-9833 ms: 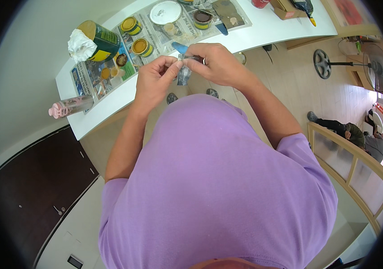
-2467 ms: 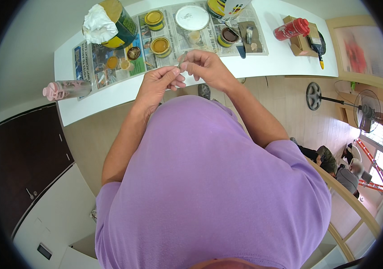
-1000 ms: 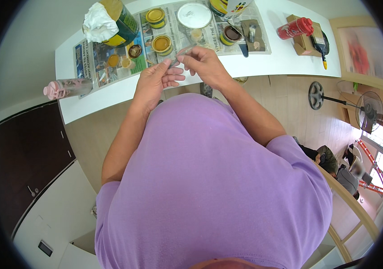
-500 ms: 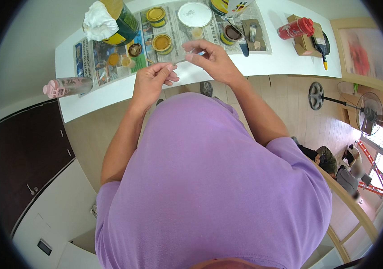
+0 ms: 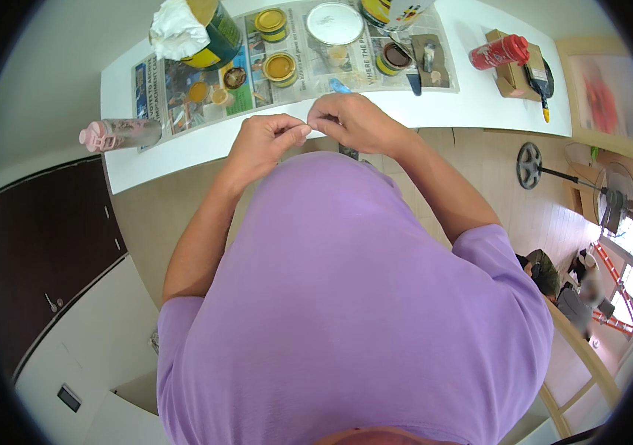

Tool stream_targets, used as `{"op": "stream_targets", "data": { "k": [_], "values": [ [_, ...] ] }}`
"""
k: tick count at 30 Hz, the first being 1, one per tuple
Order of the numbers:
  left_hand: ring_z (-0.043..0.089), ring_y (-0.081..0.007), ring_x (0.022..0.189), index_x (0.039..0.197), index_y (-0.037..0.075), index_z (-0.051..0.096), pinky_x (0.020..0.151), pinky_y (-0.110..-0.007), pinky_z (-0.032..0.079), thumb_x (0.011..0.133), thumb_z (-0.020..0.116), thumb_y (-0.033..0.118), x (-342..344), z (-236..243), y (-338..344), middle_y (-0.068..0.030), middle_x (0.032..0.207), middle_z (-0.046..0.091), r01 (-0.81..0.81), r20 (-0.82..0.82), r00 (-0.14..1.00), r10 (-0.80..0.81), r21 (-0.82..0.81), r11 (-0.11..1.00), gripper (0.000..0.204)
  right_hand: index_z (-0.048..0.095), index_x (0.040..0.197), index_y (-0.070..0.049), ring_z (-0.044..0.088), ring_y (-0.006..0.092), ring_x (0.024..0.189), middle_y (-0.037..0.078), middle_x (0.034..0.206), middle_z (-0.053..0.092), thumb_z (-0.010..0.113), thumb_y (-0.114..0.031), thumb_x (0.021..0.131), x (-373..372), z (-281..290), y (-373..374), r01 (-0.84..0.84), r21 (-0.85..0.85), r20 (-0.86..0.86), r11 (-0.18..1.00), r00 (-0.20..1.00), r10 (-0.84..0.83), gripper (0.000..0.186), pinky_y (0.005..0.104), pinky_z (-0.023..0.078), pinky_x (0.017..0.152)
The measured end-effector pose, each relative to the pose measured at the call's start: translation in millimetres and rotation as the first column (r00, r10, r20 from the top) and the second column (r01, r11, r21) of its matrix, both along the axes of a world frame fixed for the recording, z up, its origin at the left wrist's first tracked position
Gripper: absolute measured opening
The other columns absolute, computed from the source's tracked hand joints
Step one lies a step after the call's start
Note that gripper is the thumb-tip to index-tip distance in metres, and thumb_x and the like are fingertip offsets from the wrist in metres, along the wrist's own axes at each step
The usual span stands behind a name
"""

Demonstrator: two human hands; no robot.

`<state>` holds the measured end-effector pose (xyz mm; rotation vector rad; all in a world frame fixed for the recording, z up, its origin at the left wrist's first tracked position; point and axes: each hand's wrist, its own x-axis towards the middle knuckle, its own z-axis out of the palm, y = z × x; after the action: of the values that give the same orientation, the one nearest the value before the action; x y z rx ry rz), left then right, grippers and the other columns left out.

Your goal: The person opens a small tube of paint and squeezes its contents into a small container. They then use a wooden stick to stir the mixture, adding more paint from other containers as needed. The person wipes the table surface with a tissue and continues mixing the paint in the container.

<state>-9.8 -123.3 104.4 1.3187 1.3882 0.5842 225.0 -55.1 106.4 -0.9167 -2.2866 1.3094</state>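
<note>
White table (image 5: 138, 168): lies beyond the fingertips. Right hand (image 5: 358, 123) and left hand (image 5: 261, 148): fingertips drawn close, almost meeting; whether they pinch anything cannot be told. Blue piece (image 5: 339, 86): just beyond the right hand, the nearer; long axis slants away-left; grip unclear.

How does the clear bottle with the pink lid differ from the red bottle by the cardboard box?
The clear cylindrical bottle with the pink lid has a transparent body; the red cylindrical bottle looks opaque, with a red lid. The clear bottle is at the left end of the white table; the red bottle is beside the brown cardboard box. Both are lidded.
</note>
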Motion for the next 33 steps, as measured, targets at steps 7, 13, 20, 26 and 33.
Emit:
{"op": "stream_targets", "data": {
  "k": [7, 13, 20, 26, 33],
  "values": [
    [0.069, -0.0265, 0.069, 0.102, 0.003, 0.081, 0.067, -0.037, 0.054, 0.102, 0.075, 0.023, -6, 21, -21, -0.0137, 0.079, 0.076, 0.148, -0.171, 0.978, -0.117, 0.179, 0.973, 0.021, 0.074, 0.095, -0.001, 0.069, 0.0359, 0.078, 0.017, 0.086, 0.074, 0.071, -0.023, 0.102, 2, 22, -15, -0.079, -0.104, 0.141, 0.991, 0.986, 0.093, 0.024, 0.0458, 0.053, 0.074],
    [0.072, -0.0363, 0.08, 0.103, 0.003, 0.08, 0.076, -0.043, 0.057, 0.102, 0.072, 0.025, -15, 27, -33, -0.0158, 0.091, 0.078, 0.157, -0.188, 0.976, -0.105, 0.288, 0.945, 0.023, 0.075, 0.093, 0.0, 0.068, 0.0345, 0.076, 0.017, 0.084, 0.073, 0.074, -0.026, 0.102, -3, 37, -19, -0.078, -0.15, 0.145, 0.986, 0.984, 0.1, 0.028, 0.0438, 0.052, 0.071],
    [0.073, -0.0374, 0.088, 0.102, 0.003, 0.079, 0.081, -0.044, 0.057, 0.102, 0.07, 0.025, -21, 15, -40, -0.0161, 0.094, 0.077, 0.112, -0.061, 0.993, -0.096, 0.377, 0.919, 0.024, 0.076, 0.1, 0.0, 0.07, 0.0304, 0.079, 0.016, 0.089, 0.074, 0.073, -0.021, 0.103, -15, 41, -17, -0.165, -0.091, 0.137, 0.982, 0.975, 0.176, 0.022, 0.0406, 0.054, 0.075],
    [0.073, -0.035, 0.086, 0.104, 0.004, 0.08, 0.079, -0.043, 0.058, 0.1, 0.074, 0.026, -46, 22, -51, -0.0135, 0.095, 0.078, 0.162, -0.153, 0.981, -0.118, 0.321, 0.933, 0.023, 0.078, 0.105, 0.0, 0.071, 0.0289, 0.08, 0.015, 0.091, 0.074, 0.074, -0.015, 0.102, -24, 51, -17, -0.179, -0.147, 0.157, 0.973, 0.967, 0.201, 0.016, 0.0385, 0.055, 0.076],
    [0.075, -0.0352, 0.088, 0.103, 0.006, 0.081, 0.08, -0.042, 0.058, 0.1, 0.073, 0.026, -51, 13, -58, -0.0139, 0.096, 0.079, 0.036, 0.057, 0.996, -0.065, 0.405, 0.914, 0.022, 0.078, 0.098, -0.001, 0.069, 0.0269, 0.074, 0.013, 0.084, 0.073, 0.078, -0.017, 0.099, -51, 72, -21, -0.215, -0.101, 0.304, 0.971, 0.923, 0.235, 0.017, 0.0378, 0.054, 0.07]
  ]
}}
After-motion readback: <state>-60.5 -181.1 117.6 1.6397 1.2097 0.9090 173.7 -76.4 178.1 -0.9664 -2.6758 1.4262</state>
